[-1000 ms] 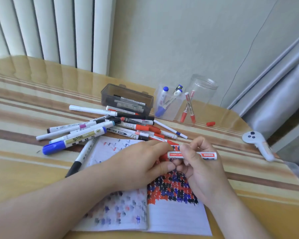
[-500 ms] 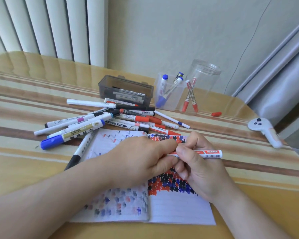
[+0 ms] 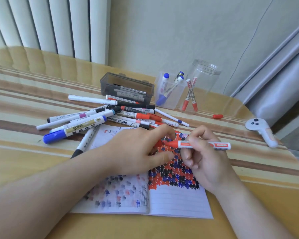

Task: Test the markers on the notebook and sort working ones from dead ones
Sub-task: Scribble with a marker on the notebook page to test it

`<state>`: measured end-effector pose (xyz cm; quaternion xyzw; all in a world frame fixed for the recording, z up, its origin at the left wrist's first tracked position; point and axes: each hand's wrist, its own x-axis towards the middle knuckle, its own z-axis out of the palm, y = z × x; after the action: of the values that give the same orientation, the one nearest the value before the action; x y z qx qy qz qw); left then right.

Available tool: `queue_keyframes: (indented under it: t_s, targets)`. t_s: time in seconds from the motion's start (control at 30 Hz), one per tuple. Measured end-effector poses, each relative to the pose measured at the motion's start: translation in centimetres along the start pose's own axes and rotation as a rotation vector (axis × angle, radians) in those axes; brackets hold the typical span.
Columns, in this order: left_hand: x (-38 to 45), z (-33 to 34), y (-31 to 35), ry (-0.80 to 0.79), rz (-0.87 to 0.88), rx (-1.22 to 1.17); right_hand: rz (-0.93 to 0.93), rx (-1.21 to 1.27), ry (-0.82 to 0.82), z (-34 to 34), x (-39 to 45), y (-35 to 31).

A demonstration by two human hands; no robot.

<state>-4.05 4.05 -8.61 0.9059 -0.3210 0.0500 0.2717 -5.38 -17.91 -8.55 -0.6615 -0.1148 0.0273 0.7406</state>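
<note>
- Since the earlier frames, the red cap (image 3: 157,143) has come off the red marker (image 3: 204,145); cap and marker body, then joined, now stand slightly apart, and the tapered red nose of the marker is exposed.
- Right hand (image 3: 203,156): fingers curled round the marker barrel, holding it roughly level above the notebook (image 3: 178,202), nose pointing toward the left hand.
- Left hand (image 3: 138,152): thumb and forefinger appear to pinch the cap just beside the marker's nose; the hand hides most of the cap, so the grip is judged, not plainly seen.
- Notebook lies open on the surface (image 3: 24,161), its right page densely covered with red, blue and black test marks, the lower lines bare.
- Untested markers (image 3: 97,119) lie heaped behind the notebook; a grey box (image 3: 127,87), a clear cup (image 3: 169,94) and a clear jar (image 3: 202,85) beyond hold sorted ones.
- Another loose red cap (image 3: 217,116) lies near the jar.
- Risks, as judged: a fresh red stroke on the crowded area would be unreadable, giving a false verdict; the bare nose could smear the left fingers; a dropped cap could be confused with the loose one.
</note>
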Motion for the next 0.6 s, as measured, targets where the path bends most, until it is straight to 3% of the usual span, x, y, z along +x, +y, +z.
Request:
queue_keyframes:
  t_s: [0.1,0.2,0.37,0.6]
  targets:
    - [-0.2,-0.5,-0.5,-0.049,-0.007,-0.012,0.063,0.148,0.088,-1.3,0.0,-1.1]
    - [-0.3,-0.4,-0.8,-0.101,0.024,-0.002,0.094,0.148,-0.026,-2.0,-1.0,-2.4]
    - [-0.2,-0.1,-0.6,-0.18,0.022,0.055,0.128,-0.297,-0.169,-0.3,-5.1,-2.5]
    - [0.1,0.0,-0.3,-0.184,-0.026,0.043,0.108,-0.548,-0.053,1.7,-6.9,-0.5]
